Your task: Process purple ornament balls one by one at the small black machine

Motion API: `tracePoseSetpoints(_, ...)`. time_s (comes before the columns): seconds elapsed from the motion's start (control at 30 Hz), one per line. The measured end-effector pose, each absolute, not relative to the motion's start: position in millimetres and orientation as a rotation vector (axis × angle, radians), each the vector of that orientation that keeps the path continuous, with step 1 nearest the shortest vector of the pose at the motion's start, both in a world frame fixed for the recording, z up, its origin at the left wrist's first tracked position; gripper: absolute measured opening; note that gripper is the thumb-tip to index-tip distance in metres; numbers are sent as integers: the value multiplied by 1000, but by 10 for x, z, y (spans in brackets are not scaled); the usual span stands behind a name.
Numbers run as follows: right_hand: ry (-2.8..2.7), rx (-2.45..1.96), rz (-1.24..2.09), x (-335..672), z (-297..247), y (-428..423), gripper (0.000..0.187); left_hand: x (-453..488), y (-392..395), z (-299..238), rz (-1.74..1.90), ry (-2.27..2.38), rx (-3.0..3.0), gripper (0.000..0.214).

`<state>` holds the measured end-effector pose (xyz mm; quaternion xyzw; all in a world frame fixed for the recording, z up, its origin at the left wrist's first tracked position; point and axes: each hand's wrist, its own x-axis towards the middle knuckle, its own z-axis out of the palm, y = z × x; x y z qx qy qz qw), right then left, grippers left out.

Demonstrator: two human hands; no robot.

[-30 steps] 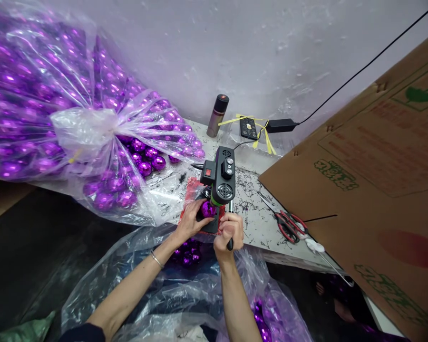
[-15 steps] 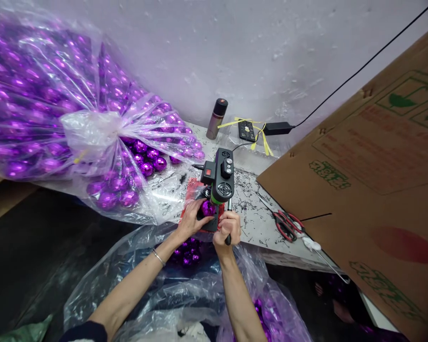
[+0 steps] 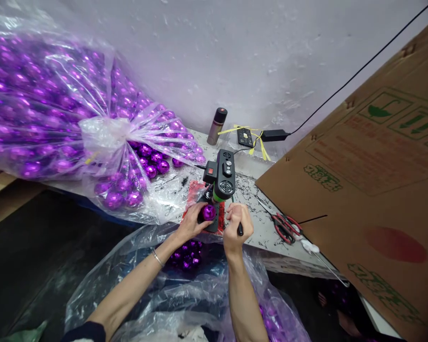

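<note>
My left hand holds a shiny purple ball between thumb and fingers, low over the base of a small black press. The press has a green band under its head and a red switch on its side box. To the right of the ball, my right hand is wrapped around the press's lever handle, whose black end sticks out of the fist. A red mat lies beneath the press, partly hidden by my left hand.
A large clear bag of purple balls fills the left side, with loose balls near its neck. Scissors lie right, beside a cardboard box. A spray can and a power adapter stand behind. An open plastic bag covers my lap.
My left hand has drawn the purple ball slightly toward me, out from under the press head. My right hand has swung to the right with the lever handle.
</note>
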<state>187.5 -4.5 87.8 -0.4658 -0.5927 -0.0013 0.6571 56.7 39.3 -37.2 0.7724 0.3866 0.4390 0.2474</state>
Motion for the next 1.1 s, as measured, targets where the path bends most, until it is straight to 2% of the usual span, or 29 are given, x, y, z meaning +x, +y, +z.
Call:
tracePoseSetpoints(0.17,-1367,-1096,41,1867,910,-117,32,284,84,-267,1128,1022,2266,70)
tracePoseSetpoints(0.2,-1363,-1096,28,1859,871,-120,32,228,129,-210,1128,1069,2269,67)
tracePoseSetpoints(0.27,-1353,-1090,-1,1842,796,-121,33,130,402,-68,1131,1247,2231,49)
tracePoseSetpoints(0.33,-1349,-1080,-28,1833,751,-119,33,54,878,77,1081,1518,2145,41)
tracePoseSetpoints(0.43,-1363,-1069,-48,1832,748,-121,33,1,1679,230,899,1879,1984,49)
tracePoseSetpoints(0.53,-1377,-1067,-44,1834,766,-130,32,13,2217,298,742,1926,1990,58)
tracePoseSetpoints(0.63,-1368,-1070,-38,1831,770,-136,32,38,2395,327,652,1889,2023,60)
tracePoseSetpoints(0.83,-1393,-1082,-60,1829,805,-131,33,-77,2103,395,703,1771,2003,58)
tracePoseSetpoints(1.0,-1377,-1077,-27,1821,856,-129,33,-258,1389,359,933,1381,1689,80)
tracePoseSetpoints(1.1,-1359,-1067,-4,1815,869,-124,32,-285,895,281,987,1227,1525,81)
